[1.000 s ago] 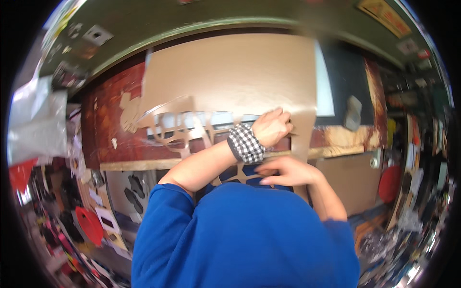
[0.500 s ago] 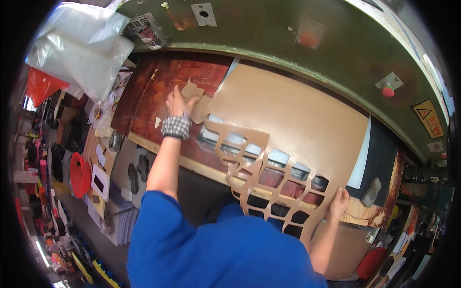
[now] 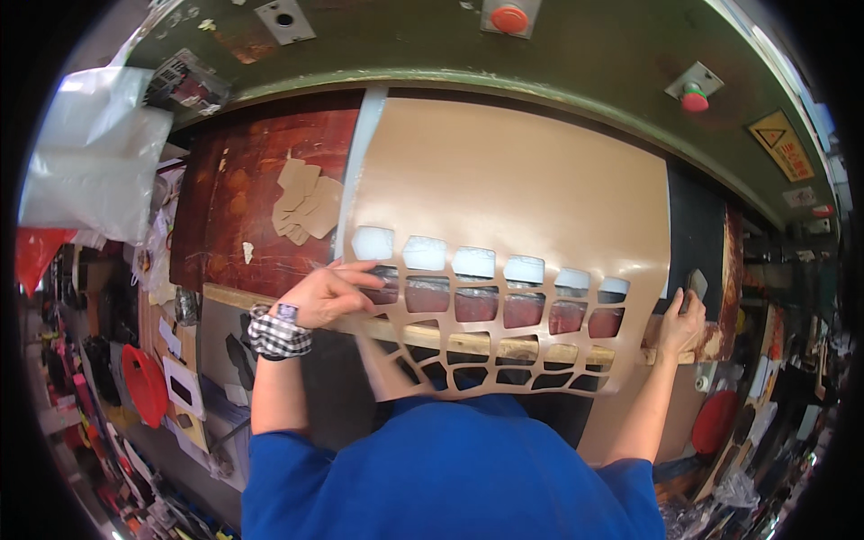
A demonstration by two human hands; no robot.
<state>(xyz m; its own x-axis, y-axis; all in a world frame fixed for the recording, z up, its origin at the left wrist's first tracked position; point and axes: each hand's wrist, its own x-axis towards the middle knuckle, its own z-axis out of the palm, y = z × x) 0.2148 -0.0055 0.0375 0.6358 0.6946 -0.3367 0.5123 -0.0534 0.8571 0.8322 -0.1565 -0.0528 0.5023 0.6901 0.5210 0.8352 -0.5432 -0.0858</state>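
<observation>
A tan leather-like sheet [image 3: 522, 171] lies across the bench, its near part cut into a lattice of rows of holes that hangs over the front edge. My left hand [image 3: 326, 295] is at the sheet's left margin, its fingers apart and stretched over the edge beside the holes. To the right of the sheet, my right hand [image 3: 682, 324] has its fingers closed at the near end of a small oblong grey cutting die [image 3: 697, 283]. Several cut tan pieces [image 3: 306, 202] lie in a loose pile on the red-brown board [image 3: 261, 171] at the left.
A green machine beam [image 3: 378, 54] with a red button [image 3: 509, 19] spans the far side. A black mat [image 3: 697, 216] lies on the right of the bench. Clear plastic bags [image 3: 94, 162] hang at the far left. Red stools [image 3: 144, 385] stand on both sides below.
My left hand has left the tan pieces on the board and come to the sheet's left edge. My right hand has let go of the sheet's right edge and reached the cutting die.
</observation>
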